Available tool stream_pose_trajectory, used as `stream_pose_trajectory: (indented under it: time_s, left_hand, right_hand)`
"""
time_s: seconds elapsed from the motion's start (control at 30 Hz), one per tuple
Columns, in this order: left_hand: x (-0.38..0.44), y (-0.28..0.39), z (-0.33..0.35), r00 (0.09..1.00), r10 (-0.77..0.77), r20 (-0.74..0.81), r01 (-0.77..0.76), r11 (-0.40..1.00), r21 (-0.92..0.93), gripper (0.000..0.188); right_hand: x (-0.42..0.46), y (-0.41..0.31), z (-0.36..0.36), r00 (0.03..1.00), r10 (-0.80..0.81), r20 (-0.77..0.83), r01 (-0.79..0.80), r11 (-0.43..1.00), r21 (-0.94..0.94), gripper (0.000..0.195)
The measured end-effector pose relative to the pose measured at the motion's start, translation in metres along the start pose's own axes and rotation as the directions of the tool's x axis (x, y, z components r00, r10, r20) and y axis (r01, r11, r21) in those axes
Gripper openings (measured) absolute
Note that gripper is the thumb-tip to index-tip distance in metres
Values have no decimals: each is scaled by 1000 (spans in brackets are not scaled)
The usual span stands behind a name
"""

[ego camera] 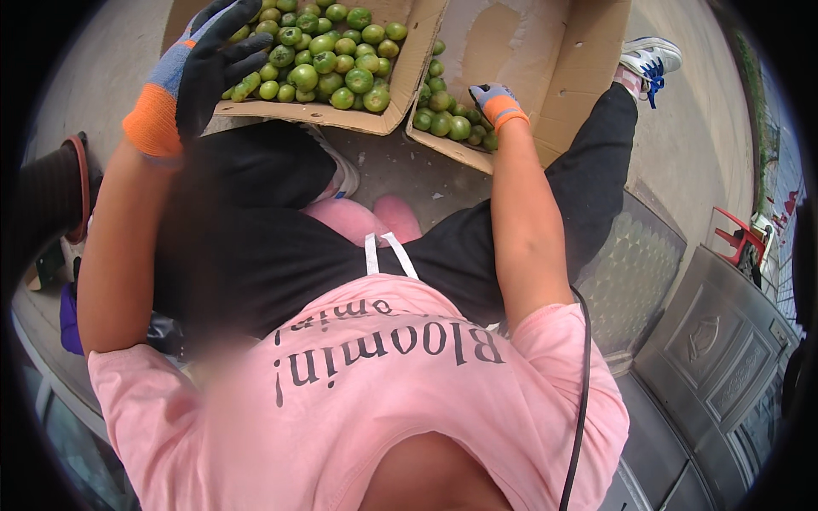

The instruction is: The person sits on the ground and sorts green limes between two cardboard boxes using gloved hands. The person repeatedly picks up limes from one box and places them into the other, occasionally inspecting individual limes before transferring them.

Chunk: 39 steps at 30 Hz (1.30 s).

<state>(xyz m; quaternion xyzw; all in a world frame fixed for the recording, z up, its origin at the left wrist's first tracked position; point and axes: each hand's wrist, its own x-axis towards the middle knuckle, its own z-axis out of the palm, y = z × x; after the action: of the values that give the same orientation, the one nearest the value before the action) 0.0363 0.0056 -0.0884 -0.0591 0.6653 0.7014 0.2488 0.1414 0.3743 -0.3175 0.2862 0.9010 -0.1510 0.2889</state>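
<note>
Raised at the near left of a cardboard box (319, 117) is my left hand (208, 70), in a grey and orange knit glove with a black coated palm. Its fingers are spread, with nothing held. Many green tomatoes (323, 62) fill the part of this box in view. My right hand (500, 105), gloved alike, reaches into a second cardboard box (578, 64) just to the right. It is over a smaller group of green tomatoes (441, 121) along that box's near left side. Its fingers are curled and their tips are hidden, so I cannot tell whether they hold one.
My black-trousered legs lie close to the boxes, a white shoe (652, 57) beside the right one. Beneath me is a pink cushion (348, 217). A dark ribbed container (51, 188) stands at left. A grey metal door (703, 338) and a red plastic stool (741, 235) are at right.
</note>
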Motion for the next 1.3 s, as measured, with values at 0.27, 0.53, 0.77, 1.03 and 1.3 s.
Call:
stream_pose_trajectory:
  time_s: [0.27, 0.53, 0.77, 1.03, 1.3]
  left_hand:
    - [-14, 3, 13, 974, -139, 182, 108, 980, 168, 55]
    - [-14, 9, 7, 862, -211, 460, 96, 961, 261, 49]
    - [13, 14, -16, 989, -65, -133, 77, 993, 89, 42]
    - [5, -9, -7, 1000, -9, -27, 12, 992, 123, 70]
    - [5, -14, -4, 991, -49, 121, 27, 985, 171, 59]
  right_hand:
    - [-118, -107, -119, 551, -550, -627, 831, 292, 474, 28]
    - [-128, -109, -114, 553, -617, -560, 784, 156, 601, 24]
    - [-46, -51, -8, 932, -355, 77, 344, 930, 129, 47]
    - [-48, -62, 8, 944, -286, 166, 296, 955, -35, 45]
    - [-79, -70, -83, 748, -470, -469, 648, 670, 362, 29]
